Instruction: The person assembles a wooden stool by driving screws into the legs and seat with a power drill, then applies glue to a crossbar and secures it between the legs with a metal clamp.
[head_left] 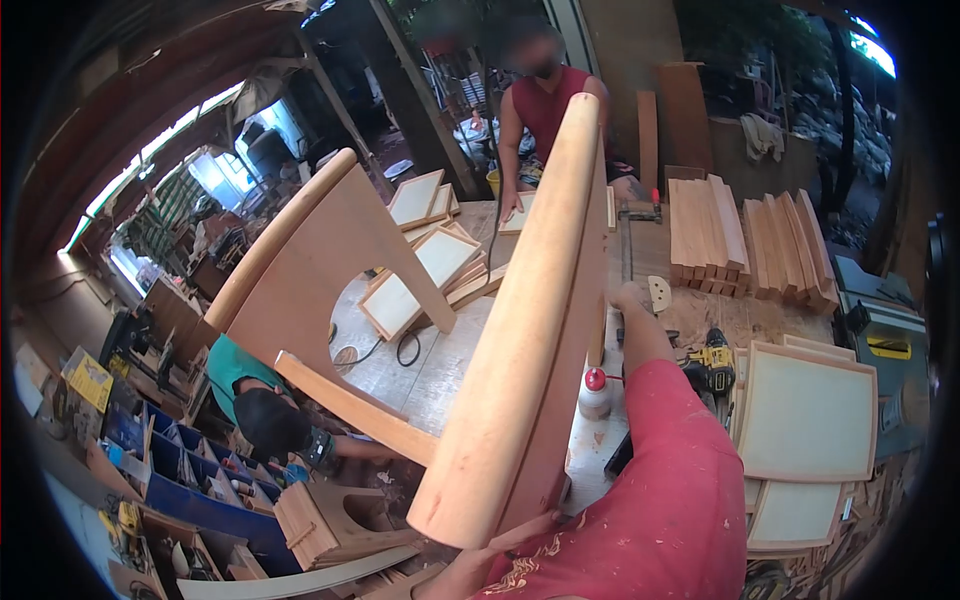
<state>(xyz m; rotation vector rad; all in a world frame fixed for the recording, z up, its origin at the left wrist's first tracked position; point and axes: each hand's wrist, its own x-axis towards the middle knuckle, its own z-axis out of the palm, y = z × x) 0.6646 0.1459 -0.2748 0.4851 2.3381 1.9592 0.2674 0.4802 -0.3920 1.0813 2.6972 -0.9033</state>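
Note:
A large wooden frame (545,300) with a thick rounded rail stands tilted close in front of me, its second curved side (300,245) at the left and a crossbar (350,408) low between them. At the frame's lower end, my left hand (532,530) grips its edge, partly in shadow. My right hand (628,296) is at the far right side of the frame, beside a small pale wooden piece (659,293); its fingers are mostly hidden. A white bottle with a red cap (595,392) and a yellow-black drill (712,362) are near my right arm.
Across the worktable (400,375), a person in red (548,110) touches a pale panel. Another person in green (240,375) bends down at the left. Curved wooden slats (705,232) and framed panels (808,412) are stacked at the right. Blue bins (215,500) stand lower left.

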